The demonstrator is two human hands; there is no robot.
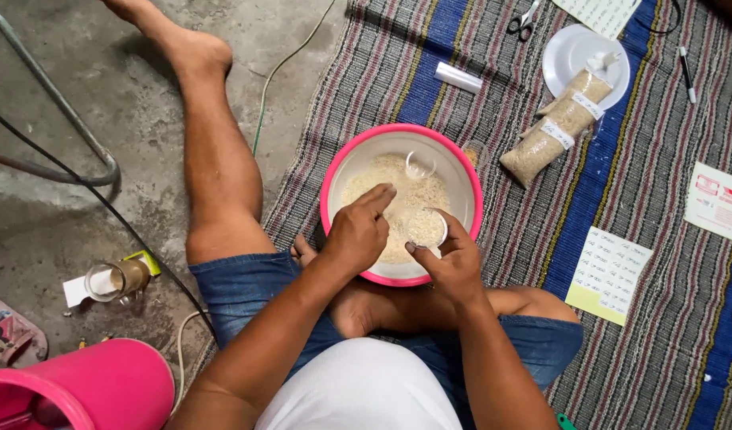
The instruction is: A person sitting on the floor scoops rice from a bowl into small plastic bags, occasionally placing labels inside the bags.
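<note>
A pink-rimmed bowl (465,171) of white rice (390,179) sits on the striped mat in front of my crossed legs. My right hand (454,259) grips a small clear cup (427,228) filled with rice, held over the bowl's near side. My left hand (356,231) hovers beside it, its index finger stretched toward the cup's top. A second small clear cup (420,166) lies in the rice at the far side of the bowl.
Two filled clear bags of rice (553,131) lie beside a white plate (569,52) at the back right. Scissors (524,22), a white tube (458,77), a marker (686,73) and paper sheets (609,275) lie on the mat. A pink bucket (95,386) and a glass (119,280) stand at left.
</note>
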